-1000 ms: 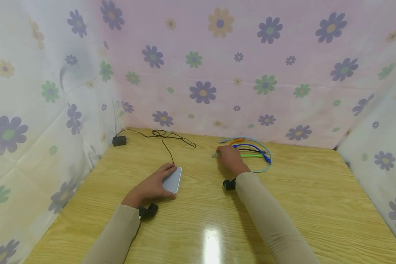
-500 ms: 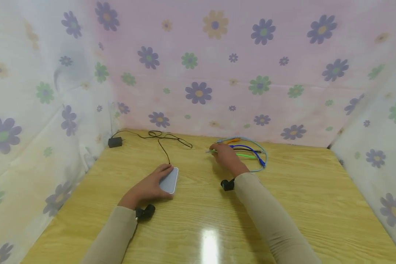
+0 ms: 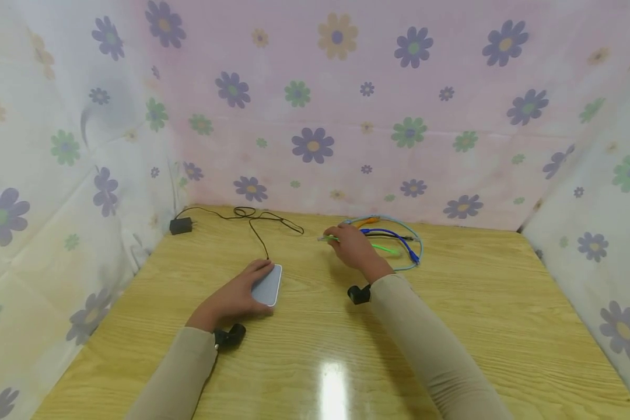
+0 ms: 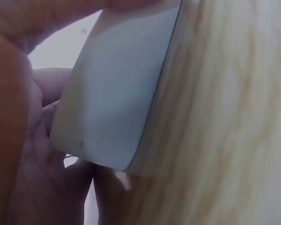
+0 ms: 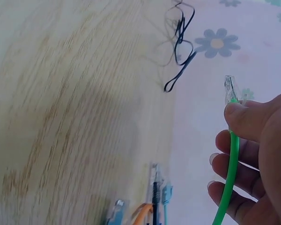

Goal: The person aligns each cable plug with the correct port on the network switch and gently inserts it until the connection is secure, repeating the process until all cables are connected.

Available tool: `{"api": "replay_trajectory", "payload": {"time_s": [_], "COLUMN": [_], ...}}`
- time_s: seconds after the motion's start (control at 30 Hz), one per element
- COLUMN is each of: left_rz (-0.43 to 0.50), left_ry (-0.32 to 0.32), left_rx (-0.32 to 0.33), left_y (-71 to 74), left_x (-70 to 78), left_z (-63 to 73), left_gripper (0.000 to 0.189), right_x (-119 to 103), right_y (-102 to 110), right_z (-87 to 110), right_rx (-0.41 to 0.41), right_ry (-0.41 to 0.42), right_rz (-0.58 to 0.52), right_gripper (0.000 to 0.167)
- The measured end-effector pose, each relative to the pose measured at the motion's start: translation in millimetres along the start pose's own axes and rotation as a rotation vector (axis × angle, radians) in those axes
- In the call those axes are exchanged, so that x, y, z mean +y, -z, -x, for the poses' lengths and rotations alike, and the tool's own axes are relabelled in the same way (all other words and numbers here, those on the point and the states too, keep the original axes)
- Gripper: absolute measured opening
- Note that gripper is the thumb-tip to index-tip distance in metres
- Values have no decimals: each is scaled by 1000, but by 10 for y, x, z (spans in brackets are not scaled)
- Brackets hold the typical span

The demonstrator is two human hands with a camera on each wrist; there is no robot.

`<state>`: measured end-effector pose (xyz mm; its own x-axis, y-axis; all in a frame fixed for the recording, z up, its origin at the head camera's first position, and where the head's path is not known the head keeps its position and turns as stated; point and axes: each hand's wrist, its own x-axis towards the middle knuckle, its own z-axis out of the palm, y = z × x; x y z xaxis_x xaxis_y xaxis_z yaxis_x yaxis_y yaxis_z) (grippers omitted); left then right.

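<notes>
My left hand (image 3: 231,297) grips a flat grey-white box (image 3: 266,286) with rounded corners, thumb and fingers at its opposite edges. A thin black cord (image 3: 259,238) meets the far edge of this box. In the left wrist view, the broad face of the box (image 4: 114,89) looks smooth and bears no readable marking. My right hand (image 3: 354,248) pinches a green Ethernet cable (image 5: 232,161) between thumb and forefinger, just behind its clear plug (image 5: 230,88). The cable's other end (image 3: 388,251) shows to the right of the hand. The other fingers curl loosely behind the cable.
Behind and right of my right hand lie a light blue cable (image 3: 419,233), a dark blue cable (image 3: 406,246), a black cable (image 3: 391,234) and an orange cable (image 3: 368,220). A black power adapter (image 3: 181,226) sits at the table's back left. Flowered cloth (image 3: 315,105) encloses the table.
My right hand has drawn the green cable slightly left and up, and its far end has shifted away from the other cables. My left hand keeps its hold on the box.
</notes>
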<state>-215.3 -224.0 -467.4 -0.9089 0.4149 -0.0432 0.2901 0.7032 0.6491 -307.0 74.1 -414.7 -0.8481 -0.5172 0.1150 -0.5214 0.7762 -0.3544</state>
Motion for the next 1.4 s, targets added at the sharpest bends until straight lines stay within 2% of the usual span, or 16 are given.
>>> {"api": "replay_trajectory", "payload": {"time_s": [0.23,0.7,1.03,1.4], "left_rz": [2,5,27,-3], "left_ry": [6,-5,-14,-19], "left_rx": [-2,-12,-17,-7], "left_y": [-3,13,29,12], "left_x": [-13,-8,1,-32], "left_z": [14,21,33,14], "left_gripper": [105,104,104,104], "right_x": [-146,-357,-423,-518], "right_y": [25,-18,-173,-397], "right_z": [46,258,353,425], "right_rx": [-30,-84,-108,-103], "right_ry": [23,34,54,110], "right_rz": [35,4,-35,-65], "right_gripper": [31,31,29,24]}}
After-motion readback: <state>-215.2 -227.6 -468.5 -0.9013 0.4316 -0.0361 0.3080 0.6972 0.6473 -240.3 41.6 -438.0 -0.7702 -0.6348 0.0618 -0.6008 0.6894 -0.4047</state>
